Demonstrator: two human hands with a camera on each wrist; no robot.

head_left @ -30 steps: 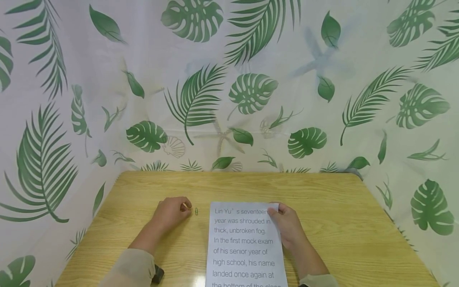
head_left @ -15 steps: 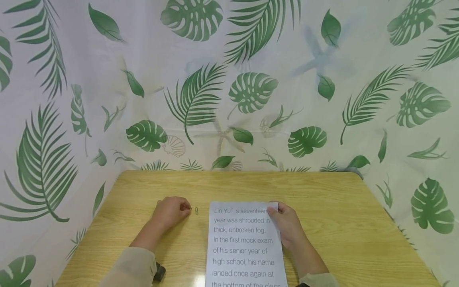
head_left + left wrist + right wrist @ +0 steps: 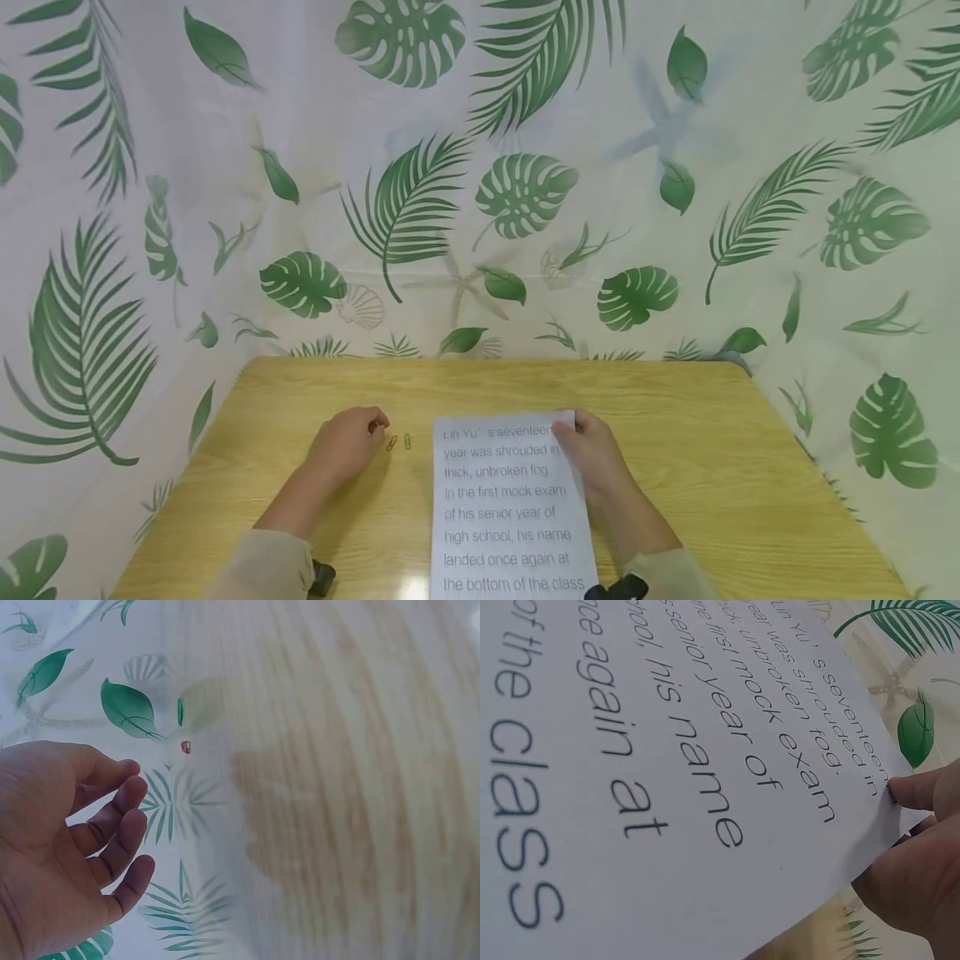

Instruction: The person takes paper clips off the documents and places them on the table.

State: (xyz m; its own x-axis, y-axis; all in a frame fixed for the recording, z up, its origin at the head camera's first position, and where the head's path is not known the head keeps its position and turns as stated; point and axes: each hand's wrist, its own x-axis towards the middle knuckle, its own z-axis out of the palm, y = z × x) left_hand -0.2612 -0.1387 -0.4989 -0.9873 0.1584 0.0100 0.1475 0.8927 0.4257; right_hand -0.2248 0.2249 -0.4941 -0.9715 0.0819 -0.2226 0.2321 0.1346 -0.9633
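Observation:
My right hand [image 3: 592,457] pinches a printed sheet of paper [image 3: 510,546] at its upper right corner, thumb on the printed face. The same grip shows in the right wrist view, where large black text covers the paper [image 3: 780,870]. To the left, my left hand [image 3: 347,443] is low over the table, its fingers loosely bent with nothing between them. Just right of its fingertips lie a red paper clip [image 3: 392,443] and a green paper clip [image 3: 407,442], side by side. Both clips appear small beyond the relaxed left fingers [image 3: 129,825] in the left wrist view.
The wooden table [image 3: 675,433] has a light yellow grain. A white curtain [image 3: 315,200] with green leaf prints surrounds its back and sides. Dark wrist devices sit at both cuffs, the left one [image 3: 322,577] close to the tabletop.
My left hand has let go of the red paper clip, which now lies beside the green one, and has drawn back slightly left. The paper's top edge has risen a little in my right hand.

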